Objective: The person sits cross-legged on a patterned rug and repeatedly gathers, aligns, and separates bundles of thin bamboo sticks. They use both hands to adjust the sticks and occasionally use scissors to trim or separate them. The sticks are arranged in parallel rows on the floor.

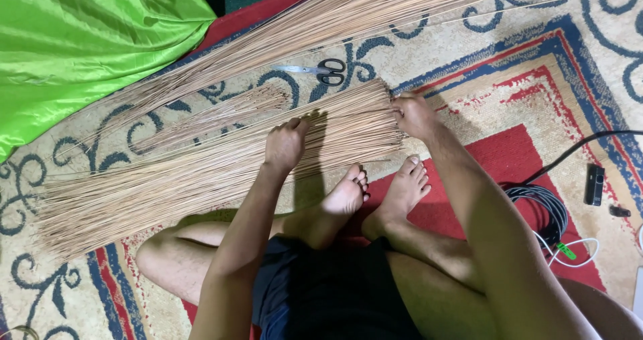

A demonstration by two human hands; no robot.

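- Head view, surroundings: a pair of black-handled scissors [315, 71] lies on the patterned carpet [522, 59] just beyond the near bundle of sticks, between it and a longer pile of sticks [348, 12] that runs toward the top edge.
- A smaller, thinner bunch of sticks [221, 112] lies between the two, left of the scissors.
- A bright green cloth [80, 39] covers the top-left corner, touching the far pile's thin tips.
- At the right, a coiled black cable [546, 209] and a small dark device [593, 184] lie well apart from the hands.
- The person's bare feet [378, 193] rest just beside the bundle's near edge.
- The near bundle of thin tan sticks [201, 169] lies flat on the carpet in front of the crossed legs; its long axis runs from lower left to upper right, the tips fanned wide at the left and the even cut ends gathered at the right.
- The left hand [286, 142] presses down on the bundle's middle, fingers together and curled onto the sticks.
- The right hand [412, 112] sits at the cut ends, fingers bunched and pinching a few sticks there.
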